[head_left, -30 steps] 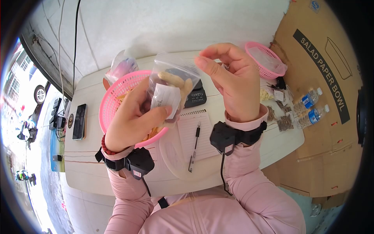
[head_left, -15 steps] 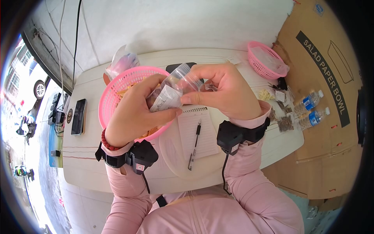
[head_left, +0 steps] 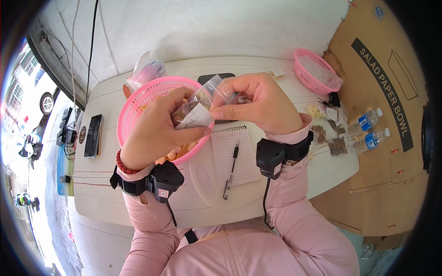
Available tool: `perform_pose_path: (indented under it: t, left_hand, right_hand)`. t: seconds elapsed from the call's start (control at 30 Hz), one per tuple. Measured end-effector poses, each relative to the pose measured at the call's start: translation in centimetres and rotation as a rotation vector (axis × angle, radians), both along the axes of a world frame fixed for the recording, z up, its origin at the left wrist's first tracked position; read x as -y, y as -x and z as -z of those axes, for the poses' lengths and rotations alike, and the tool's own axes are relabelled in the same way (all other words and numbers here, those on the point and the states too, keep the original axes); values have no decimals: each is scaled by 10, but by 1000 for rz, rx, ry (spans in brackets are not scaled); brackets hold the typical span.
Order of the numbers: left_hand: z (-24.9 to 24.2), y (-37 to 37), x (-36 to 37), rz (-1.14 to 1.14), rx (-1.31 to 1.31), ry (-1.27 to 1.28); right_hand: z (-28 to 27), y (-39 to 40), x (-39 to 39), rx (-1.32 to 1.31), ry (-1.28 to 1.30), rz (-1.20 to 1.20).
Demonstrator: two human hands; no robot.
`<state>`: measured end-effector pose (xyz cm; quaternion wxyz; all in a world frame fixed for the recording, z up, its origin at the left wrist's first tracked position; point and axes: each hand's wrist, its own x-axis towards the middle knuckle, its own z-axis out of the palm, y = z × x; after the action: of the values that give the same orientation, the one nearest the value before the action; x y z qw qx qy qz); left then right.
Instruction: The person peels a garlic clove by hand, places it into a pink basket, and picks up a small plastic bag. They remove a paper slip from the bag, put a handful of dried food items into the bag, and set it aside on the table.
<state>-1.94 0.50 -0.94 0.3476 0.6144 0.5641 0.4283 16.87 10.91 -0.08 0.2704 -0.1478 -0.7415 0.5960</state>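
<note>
Left hand [head_left: 154, 133]: closed around the lower part of a small clear bag [head_left: 205, 103], thumb across the front, fingers behind it.
Right hand [head_left: 258, 103]: closed in a pinch, thumb and forefinger on the bag's upper edge; the other fingers are curled.
Bag position: held in the air between both hands, above the near rim of the big pink basket [head_left: 138, 103] and just ahead of the notepad [head_left: 235, 152].
Bag contents: pale lumpy pieces and a white paper slip [head_left: 195, 118]; what the pieces are cannot be told.
Handling: judged light, soft and crinkly; thin film likely slippery and easy to crush, so the contents shift when squeezed.
Where to hold: the top strip for pinching, the filled lower part for support.
Basket contents: more pale pieces, partly hidden by the left hand.
Table [head_left: 285, 184]: pen [head_left: 230, 170] on the notepad, phone [head_left: 93, 136] at left, small pink basket [head_left: 317, 71] and two water bottles [head_left: 368, 131] at right.
</note>
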Motion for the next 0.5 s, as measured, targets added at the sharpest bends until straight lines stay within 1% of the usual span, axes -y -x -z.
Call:
perform_pose_path:
  t: [0.03,0.1,0.27,0.33,0.47,0.5]
  left_hand:
    - [2,1,-1,-3,2,0]
    - [7,2,-3,-39,-72,-102]
    - [13,3,-5,-79,-97,-99]
    - [12,3,-5,-79,-111,-90]
    - [10,2,-5,-73,-123,-83]
    - [9,1,-5,-87,-110,-96]
  right_hand:
    - [-1,0,1,32,36,-10]
    - [-2,1,1,34,33,-22]
    - [2,4,-2,26,54,-91]
    - [4,2,-3,65,60,-132]
    - [3,5,-3,83,74,-91]
    - [6,8,-3,36,40,-53]
